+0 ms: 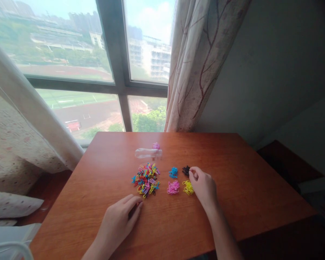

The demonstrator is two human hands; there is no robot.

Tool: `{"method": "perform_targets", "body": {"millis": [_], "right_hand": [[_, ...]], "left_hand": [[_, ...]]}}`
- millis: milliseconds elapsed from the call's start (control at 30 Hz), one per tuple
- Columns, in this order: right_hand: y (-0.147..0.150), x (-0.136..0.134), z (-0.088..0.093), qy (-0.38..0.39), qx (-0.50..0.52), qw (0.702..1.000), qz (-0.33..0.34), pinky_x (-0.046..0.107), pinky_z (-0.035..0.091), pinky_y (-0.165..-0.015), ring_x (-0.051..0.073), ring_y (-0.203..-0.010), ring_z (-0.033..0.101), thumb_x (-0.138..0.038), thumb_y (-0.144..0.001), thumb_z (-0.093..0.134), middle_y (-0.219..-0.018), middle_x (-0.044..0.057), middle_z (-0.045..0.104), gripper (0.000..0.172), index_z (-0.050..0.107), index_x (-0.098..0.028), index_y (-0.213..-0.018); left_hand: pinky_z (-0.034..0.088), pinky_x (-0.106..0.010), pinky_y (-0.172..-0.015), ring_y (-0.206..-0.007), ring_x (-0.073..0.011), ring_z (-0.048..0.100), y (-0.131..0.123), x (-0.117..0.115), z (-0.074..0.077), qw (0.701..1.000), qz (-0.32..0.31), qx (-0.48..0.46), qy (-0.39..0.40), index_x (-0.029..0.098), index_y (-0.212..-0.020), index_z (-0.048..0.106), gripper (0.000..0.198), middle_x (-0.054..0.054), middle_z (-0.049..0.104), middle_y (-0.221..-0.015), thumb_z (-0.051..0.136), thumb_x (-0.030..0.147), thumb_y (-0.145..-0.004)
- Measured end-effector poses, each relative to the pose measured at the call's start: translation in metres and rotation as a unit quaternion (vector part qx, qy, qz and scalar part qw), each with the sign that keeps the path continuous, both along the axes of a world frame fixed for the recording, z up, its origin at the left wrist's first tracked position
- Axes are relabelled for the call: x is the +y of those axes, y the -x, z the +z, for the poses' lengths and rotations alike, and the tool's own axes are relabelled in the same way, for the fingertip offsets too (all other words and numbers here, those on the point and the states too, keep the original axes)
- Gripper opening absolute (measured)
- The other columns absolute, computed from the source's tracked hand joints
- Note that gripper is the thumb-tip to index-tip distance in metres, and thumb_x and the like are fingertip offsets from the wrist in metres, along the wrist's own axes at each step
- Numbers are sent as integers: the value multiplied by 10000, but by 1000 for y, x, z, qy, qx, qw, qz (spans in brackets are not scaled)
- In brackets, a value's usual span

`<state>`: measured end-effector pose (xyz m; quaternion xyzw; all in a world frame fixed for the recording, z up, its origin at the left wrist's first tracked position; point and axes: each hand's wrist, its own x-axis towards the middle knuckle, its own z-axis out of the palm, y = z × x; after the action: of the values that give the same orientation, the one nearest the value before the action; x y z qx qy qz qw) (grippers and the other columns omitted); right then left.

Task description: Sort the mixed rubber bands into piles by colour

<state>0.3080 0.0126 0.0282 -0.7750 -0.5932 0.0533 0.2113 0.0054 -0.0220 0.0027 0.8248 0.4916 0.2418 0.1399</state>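
A mixed heap of small coloured plastic loops, shaped like little pins [146, 180], lies on the table. My left hand [121, 215] rests just in front of it, fingers curled in and thumb close to the forefinger; whatever they may hold is hidden. To the right are sorted piles: blue loops [173, 172], pink loops [173, 187], yellow loops [187, 187] and black loops [185, 170]. My right hand [204, 184] has its thumb and forefinger pinched at the right edge of the black pile. Any loop between those fingertips is too small to make out. The hand partly covers the yellow pile.
Behind the heap lies a clear plastic bag or tube [146, 153], with a small pink-purple item [156, 145] at its far side. The wooden table [97, 180] reaches to a window [119, 86] with curtains [195, 61]. A white object [11, 242] stands at lower left.
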Motion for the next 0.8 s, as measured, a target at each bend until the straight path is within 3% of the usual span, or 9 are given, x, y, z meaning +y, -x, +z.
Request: {"method": "perform_targets", "body": {"millis": [167,333,600,800], "right_hand": [[35,-27,-3,-31,78,991,105,228,349,-599,149,-624,625,-255,-923,497,-683,-3,676,208,704,-237,-907],[81,-58,-19,-7,114,976,187,214,346,-592,133,-615,626,-183,-907,504,-689,-22,675,194,685,-246,-874],[101,-69,-29,-13,83,975,206,198,354,-621,133,-682,650,-131,-893,516,-738,-21,690,178,642,-240,-831],[99,-70,-28,-13,105,972,209,203,360,-649,139,-725,655,-116,-891,508,-777,-13,701,183,642,-234,-849]], "left_hand": [[507,-211,-640,-727,-144,706,0,0,0,1000,4,17,6,266,-910,654,186,15,721,-823,472,279,-947],[526,-217,-647,-737,-151,722,-3,2,1,999,29,7,11,268,-911,658,164,23,749,-859,499,309,-926],[521,-235,-603,-734,-177,743,-16,4,5,995,90,46,22,265,-933,659,161,16,776,-866,521,341,-898],[519,-229,-608,-738,-170,741,-17,11,7,995,90,36,0,258,-884,663,182,11,775,-861,486,300,-895]]}}
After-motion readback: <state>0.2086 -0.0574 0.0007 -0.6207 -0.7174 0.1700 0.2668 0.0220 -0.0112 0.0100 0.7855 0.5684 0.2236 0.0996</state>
